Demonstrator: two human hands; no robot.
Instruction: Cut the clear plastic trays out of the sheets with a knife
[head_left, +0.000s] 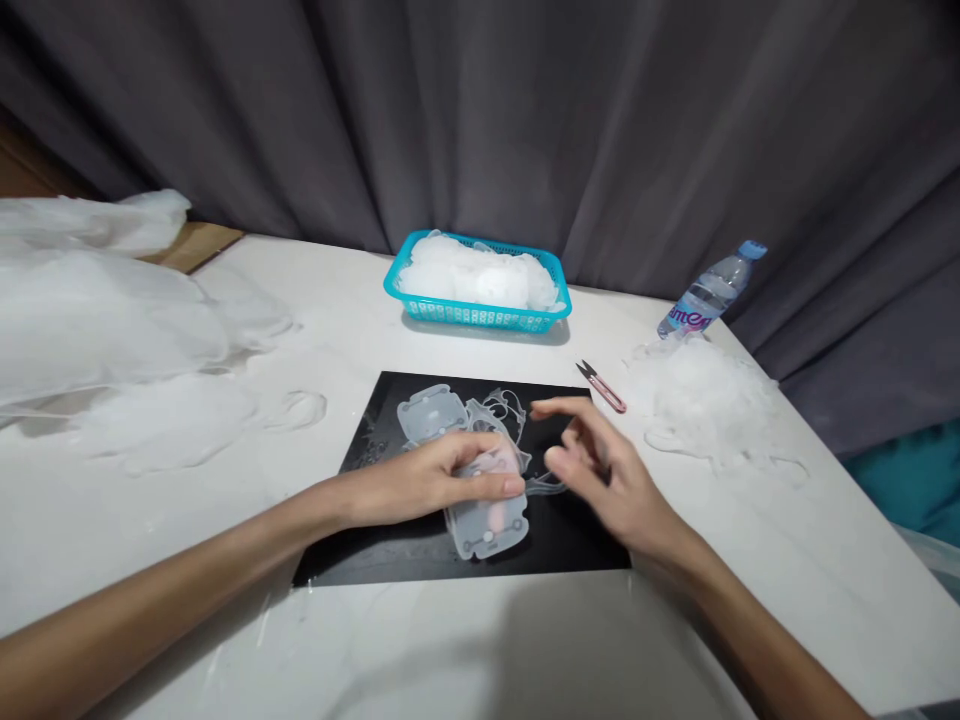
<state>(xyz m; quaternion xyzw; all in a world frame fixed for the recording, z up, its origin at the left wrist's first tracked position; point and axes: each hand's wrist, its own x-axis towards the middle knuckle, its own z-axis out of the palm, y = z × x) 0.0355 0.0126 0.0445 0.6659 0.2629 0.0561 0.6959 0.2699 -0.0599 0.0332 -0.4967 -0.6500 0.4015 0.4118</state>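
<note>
Pinching translucent plastic pieces (pixel 489 532) in the left hand (pixel 427 482), over the black mat (pixel 375 558), probably light, bendy and slick, best gripped by the flat edges! Hovering just beside, fingers apart, with nothing visible in the right hand (pixel 611 485). Counting up: at least two pieces, one basket (pixel 480 316), one bottle (pixel 709 292), one pair of snips (pixel 606 392).

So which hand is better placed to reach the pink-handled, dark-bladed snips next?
Probably the right hand: it looks open and empty, and is nearer the snips. The left hand holds a flat, translucent plastic piece.
</note>
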